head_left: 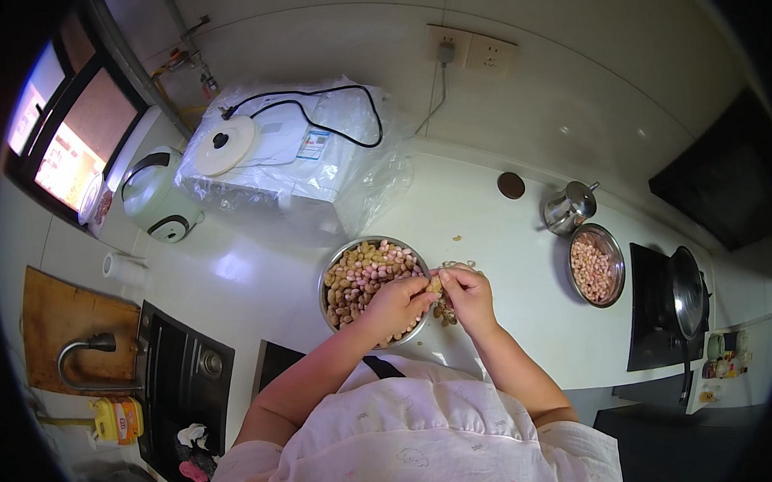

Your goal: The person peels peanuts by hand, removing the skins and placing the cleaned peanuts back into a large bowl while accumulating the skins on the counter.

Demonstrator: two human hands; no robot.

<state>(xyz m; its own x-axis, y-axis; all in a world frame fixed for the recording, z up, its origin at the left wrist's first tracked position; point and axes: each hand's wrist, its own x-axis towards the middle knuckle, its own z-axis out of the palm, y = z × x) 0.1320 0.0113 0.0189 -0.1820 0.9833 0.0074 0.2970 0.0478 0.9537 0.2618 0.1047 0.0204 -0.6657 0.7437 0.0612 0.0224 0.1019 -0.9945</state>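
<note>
Between the fingertips of my left hand [395,305] and my right hand [469,295] is a peanut in its shell [434,285], gripped by both. My left hand hangs over the right side of a round metal bowl [324,302]. Unshelled peanuts [349,291] fill that bowl, with pink shelled kernels [377,257] scattered among them. Just right of the bowl, a small heap of broken peanut shells [445,313] lies on the counter, partly hidden beneath my right hand.
A metal bowl of pink peanut kernels [594,270] stands at right, beside a metal pot [569,208] and a cooktop [650,307] with a lidded pan [687,292]. A plastic-wrapped box [281,200] and a rice cooker [155,196] stand at back left. The sink [179,379] is at left.
</note>
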